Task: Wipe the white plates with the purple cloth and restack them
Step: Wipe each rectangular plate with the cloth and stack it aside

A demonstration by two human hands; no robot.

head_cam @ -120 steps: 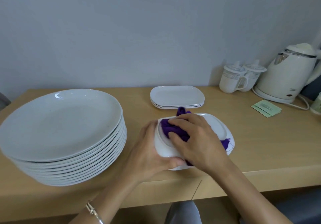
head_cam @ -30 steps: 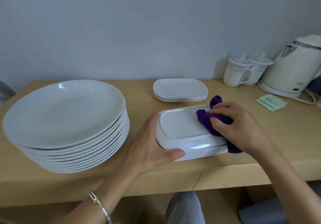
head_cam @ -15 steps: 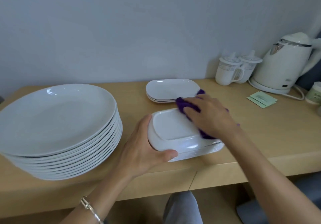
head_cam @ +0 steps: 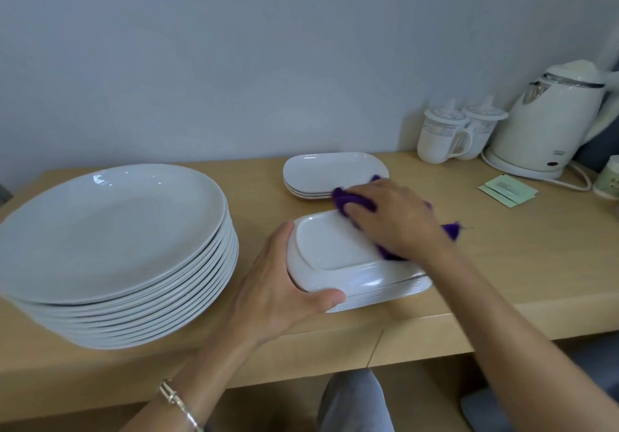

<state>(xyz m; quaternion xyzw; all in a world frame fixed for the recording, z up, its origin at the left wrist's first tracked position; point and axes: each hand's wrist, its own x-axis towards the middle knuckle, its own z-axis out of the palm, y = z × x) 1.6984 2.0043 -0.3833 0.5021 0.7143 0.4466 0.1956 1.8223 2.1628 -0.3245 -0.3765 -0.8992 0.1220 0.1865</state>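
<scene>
A small white rectangular plate [head_cam: 331, 250] lies upside down on a low stack of like plates [head_cam: 392, 294] near the table's front edge. My left hand [head_cam: 278, 284] grips the top plate's left end, thumb on the near rim. My right hand [head_cam: 395, 220] holds the bunched purple cloth [head_cam: 351, 201] against the plate's far right part. Behind them sits a second stack of small rectangular plates [head_cam: 321, 172], right side up.
A tall stack of large round white plates [head_cam: 110, 230] fills the table's left side. At the back right stand two lidded mugs [head_cam: 445, 133], a white kettle [head_cam: 552, 123] with its cord, and green sachets [head_cam: 507, 190]. The wooden table edge [head_cam: 502, 321] runs in front.
My right hand has carried the cloth from the plate's left end across to its right side, then up to the far right corner. My left hand keeps its grip on the left end.
</scene>
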